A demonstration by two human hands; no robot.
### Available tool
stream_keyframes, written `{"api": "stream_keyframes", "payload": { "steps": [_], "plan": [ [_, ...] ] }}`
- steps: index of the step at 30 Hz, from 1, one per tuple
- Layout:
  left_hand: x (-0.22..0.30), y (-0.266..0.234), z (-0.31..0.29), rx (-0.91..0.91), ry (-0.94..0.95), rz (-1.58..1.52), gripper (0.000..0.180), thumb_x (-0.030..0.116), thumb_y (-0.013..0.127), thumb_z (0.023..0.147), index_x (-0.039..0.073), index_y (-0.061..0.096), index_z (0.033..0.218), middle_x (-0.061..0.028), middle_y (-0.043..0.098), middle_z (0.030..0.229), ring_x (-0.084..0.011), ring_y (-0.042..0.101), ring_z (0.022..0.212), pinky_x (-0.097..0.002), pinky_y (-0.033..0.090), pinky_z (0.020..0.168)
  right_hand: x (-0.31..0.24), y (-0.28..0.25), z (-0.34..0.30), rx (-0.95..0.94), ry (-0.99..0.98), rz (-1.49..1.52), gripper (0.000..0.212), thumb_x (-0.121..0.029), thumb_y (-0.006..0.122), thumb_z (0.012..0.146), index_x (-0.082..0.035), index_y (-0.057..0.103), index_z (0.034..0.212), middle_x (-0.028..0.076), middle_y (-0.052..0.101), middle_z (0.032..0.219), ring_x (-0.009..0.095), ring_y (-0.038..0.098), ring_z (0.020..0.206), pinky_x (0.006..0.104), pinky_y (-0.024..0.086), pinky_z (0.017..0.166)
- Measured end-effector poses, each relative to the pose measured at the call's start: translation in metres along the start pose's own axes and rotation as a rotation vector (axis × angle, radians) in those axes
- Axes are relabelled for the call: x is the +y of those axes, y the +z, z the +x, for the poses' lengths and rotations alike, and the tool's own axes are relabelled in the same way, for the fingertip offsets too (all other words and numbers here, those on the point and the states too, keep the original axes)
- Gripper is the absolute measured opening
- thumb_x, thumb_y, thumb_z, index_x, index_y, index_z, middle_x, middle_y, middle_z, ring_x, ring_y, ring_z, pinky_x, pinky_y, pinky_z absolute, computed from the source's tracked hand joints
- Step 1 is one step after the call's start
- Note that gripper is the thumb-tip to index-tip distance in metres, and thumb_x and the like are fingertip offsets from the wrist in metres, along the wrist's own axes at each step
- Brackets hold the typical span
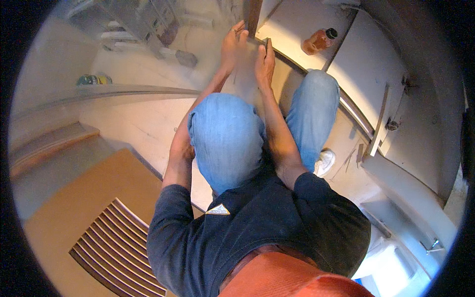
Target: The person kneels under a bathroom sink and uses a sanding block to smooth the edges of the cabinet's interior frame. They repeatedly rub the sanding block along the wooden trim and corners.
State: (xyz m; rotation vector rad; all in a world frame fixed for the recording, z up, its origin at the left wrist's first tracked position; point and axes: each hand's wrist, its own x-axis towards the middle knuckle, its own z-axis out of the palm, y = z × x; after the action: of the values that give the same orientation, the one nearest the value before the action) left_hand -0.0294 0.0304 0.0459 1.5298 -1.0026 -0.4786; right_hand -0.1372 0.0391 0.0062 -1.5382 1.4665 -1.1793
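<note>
Ahead of my knees, both my arms reach forward, one on either side of my raised left knee. Between my hands stands a pale, flat panel (246, 67), its surface blurred and its lower part hidden by the knee. My left hand (231, 48) grips its left side, fingers bent near the top. Along the opposite side my right hand (265, 67) is closed, the fingers mostly hidden behind the edge. A small dark strip shows at the right fingertips; I cannot make out what it is.
A bottle of orange-brown liquid (319, 41) with a black cap lies on a pale surface at the far right. A dark wooden post (254, 17) rises beyond my hands. Hazy sheeting (143, 91) hangs at left. A slatted grille (116, 247) is at lower left.
</note>
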Motion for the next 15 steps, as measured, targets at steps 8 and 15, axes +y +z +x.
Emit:
{"api": "stream_keyframes", "payload": {
  "steps": [8, 15],
  "plan": [
    [0.004, -0.007, 0.005, -0.169, -0.18, 0.084, 0.036, 0.022, 0.059, 0.1, 0.007, 0.064, 0.132, -0.0209, 0.073, 0.109, -0.0274, 0.074, 0.094, -0.0378, 0.057, 0.084, -0.011, 0.006, -0.009, -0.133, 0.416, 0.646, 0.042, -0.038, 0.039, 0.108, -0.004, 0.056, 0.125, 0.008, 0.062, 0.099, 0.019, 0.061, 0.084, 0.0324, 0.052, 0.069],
    [-0.003, -0.012, 0.001, -0.164, -0.12, 0.027, 0.035, 0.023, 0.061, 0.1, 0.006, 0.065, 0.131, -0.0179, 0.073, 0.111, -0.026, 0.07, 0.101, -0.0368, 0.054, 0.089, -0.026, 0.004, -0.012, -0.167, 0.272, 0.429, 0.038, -0.032, 0.041, 0.106, -0.005, 0.054, 0.129, 0.009, 0.061, 0.102, 0.021, 0.061, 0.085, 0.0326, 0.051, 0.07]
  ]
}}
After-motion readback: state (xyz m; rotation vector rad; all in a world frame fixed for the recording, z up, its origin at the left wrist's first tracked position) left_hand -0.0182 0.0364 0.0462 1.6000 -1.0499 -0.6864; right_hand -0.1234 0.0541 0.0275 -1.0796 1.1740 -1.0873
